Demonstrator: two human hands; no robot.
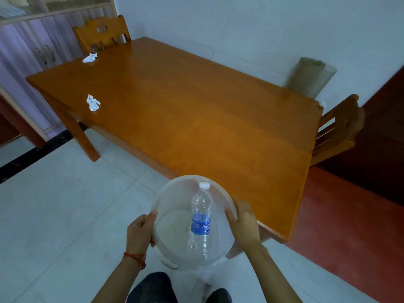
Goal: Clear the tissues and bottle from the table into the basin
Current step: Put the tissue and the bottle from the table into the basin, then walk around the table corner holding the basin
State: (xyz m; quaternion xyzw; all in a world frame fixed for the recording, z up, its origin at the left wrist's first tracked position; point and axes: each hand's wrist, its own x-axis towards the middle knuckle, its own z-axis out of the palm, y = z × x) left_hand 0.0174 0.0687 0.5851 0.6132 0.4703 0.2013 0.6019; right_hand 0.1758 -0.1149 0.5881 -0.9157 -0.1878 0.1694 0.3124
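I hold a translucent white basin [172,193] in front of me, beside the near edge of the wooden table [196,110]. My left hand [140,231] grips its left rim and my right hand [243,221] grips its right rim. A clear plastic bottle [201,217] with a blue label and white cap lies inside the basin. One crumpled white tissue [93,103] lies near the table's left edge. Another tissue [90,57] lies at the far left corner. A small white scrap [322,103] shows at the right far corner.
A wooden chair [102,33] stands at the table's far end and another chair [337,130] at its right end. A rolled mat [308,76] leans against the wall. A cabinet [32,44] stands at the left. The floor is pale tile.
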